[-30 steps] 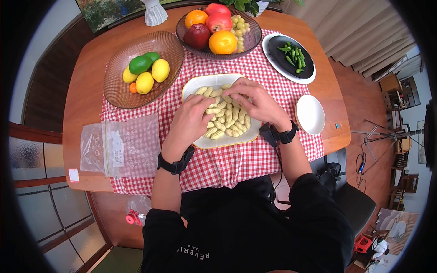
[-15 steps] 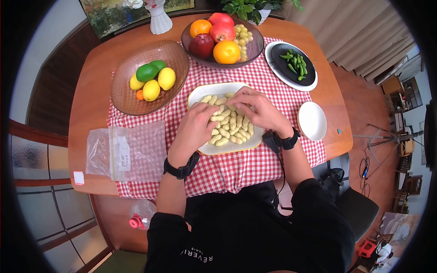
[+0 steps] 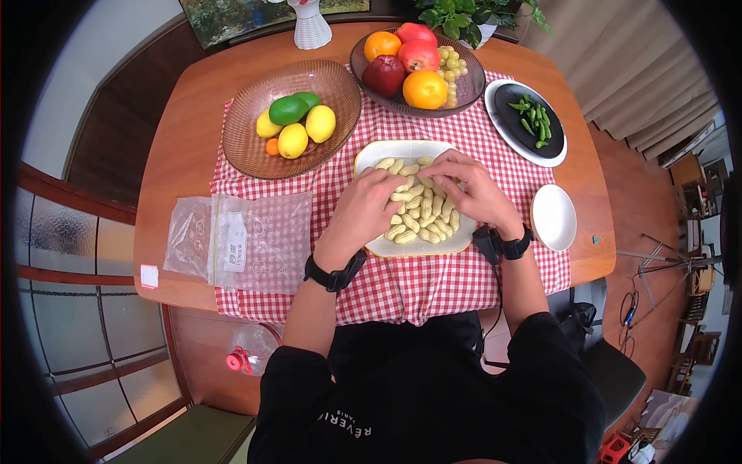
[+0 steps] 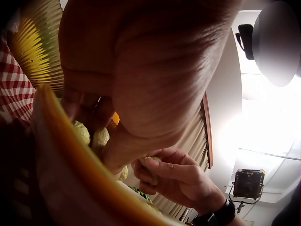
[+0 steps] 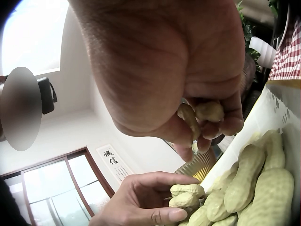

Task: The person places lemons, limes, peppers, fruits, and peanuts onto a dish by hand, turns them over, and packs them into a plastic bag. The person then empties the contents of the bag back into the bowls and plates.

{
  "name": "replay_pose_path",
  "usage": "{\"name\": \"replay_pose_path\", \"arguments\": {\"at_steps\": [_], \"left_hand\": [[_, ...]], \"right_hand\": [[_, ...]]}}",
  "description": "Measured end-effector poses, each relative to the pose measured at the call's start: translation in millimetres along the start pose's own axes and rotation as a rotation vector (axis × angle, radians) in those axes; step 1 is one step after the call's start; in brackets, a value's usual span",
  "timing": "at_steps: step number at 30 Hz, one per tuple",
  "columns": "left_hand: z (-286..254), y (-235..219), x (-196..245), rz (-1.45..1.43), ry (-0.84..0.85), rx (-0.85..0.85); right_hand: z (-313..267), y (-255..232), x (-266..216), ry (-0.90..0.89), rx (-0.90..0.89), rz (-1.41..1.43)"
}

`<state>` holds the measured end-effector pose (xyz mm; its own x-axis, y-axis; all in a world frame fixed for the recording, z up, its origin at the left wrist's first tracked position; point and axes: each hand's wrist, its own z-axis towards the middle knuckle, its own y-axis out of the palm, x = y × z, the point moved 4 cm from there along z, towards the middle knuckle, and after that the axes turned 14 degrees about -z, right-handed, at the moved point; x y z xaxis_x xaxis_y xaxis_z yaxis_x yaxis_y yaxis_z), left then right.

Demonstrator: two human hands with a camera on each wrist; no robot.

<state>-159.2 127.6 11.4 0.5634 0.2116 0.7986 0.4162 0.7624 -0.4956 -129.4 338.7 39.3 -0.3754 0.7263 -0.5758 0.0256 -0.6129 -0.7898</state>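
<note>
A white rectangular dish with a yellow rim (image 3: 456, 246) holds a heap of unshelled peanuts (image 3: 421, 224). My left hand (image 3: 363, 205) reaches into its left side. In the right wrist view, the thumb and forefinger of that hand close around a pair of peanuts (image 5: 184, 197) at the heap. Over the dish's right part is my right hand (image 3: 473, 189), fingers curled. From below, the right wrist view has it gripping peanuts (image 5: 209, 111) between fingers and thumb, raised above the heap. The left wrist view also has peanuts (image 4: 100, 139) beneath the left hand's fingers.
A brown bowl (image 3: 239, 151) of lemons and green fruit stands at the back left, a dark fruit bowl (image 3: 479, 89) behind the dish. On the right are a black plate (image 3: 510, 116) of green peppers and a white bowl (image 3: 554, 218). A plastic bag (image 3: 263, 240) lies left.
The head view has shifted, so the table and its things appear farther right. Both hands stay over the peanut dish, with only small finger movements.
</note>
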Motion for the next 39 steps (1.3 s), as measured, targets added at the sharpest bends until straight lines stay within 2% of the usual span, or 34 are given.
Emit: {"name": "replay_pose_path", "arguments": {"at_steps": [26,32,35,39], "left_hand": [[0,0,0,0.010,-0.014,0.005],[0,0,0,-0.003,-0.006,0.003],[0,1,0,-0.005,-0.010,-0.002],[1,0,2,0.011,-0.020,-0.013]], "right_hand": [[0,-3,-3,0.019,0.010,0.015],[0,-8,-2,-0.052,0.055,0.019],[-1,-10,-1,-0.012,0.014,0.028],[-1,-12,-2,-0.070,0.022,0.005]]}}
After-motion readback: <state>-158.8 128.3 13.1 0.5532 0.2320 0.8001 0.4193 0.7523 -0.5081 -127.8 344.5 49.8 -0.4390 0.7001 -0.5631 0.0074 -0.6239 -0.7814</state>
